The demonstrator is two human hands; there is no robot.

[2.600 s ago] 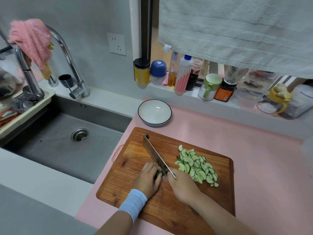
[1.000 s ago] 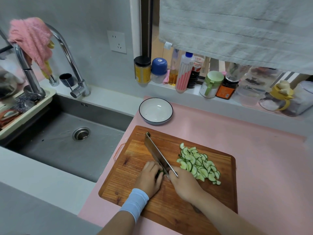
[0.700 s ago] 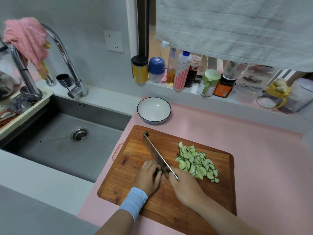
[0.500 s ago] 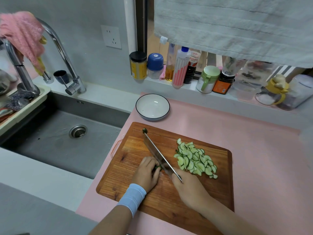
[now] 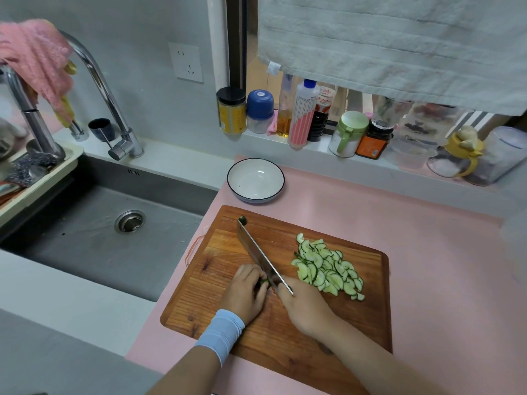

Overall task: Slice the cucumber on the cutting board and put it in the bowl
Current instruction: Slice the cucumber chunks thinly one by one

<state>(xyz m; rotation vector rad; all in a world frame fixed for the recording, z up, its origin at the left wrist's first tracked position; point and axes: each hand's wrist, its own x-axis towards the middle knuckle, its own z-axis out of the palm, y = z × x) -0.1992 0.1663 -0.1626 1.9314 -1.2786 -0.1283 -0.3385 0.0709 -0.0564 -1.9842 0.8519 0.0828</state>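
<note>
A wooden cutting board lies on the pink counter. My left hand curls over a small dark-green cucumber stub, mostly hidden under its fingers. My right hand grips the handle of a cleaver, whose blade stands edge-down right beside the stub. A heap of several pale green cucumber slices lies on the board to the right of the blade. A tiny cucumber end sits at the board's far edge. An empty white bowl with a dark rim stands beyond the board.
A steel sink with a tap lies to the left. Jars and bottles line the window ledge behind the bowl, under a hanging grey towel. Bare pink counter stretches to the right of the board.
The cleaver has kept chopping at the stub, which stays small under my left fingers. The view shifted slightly; the slice heap and bowl stay put.
</note>
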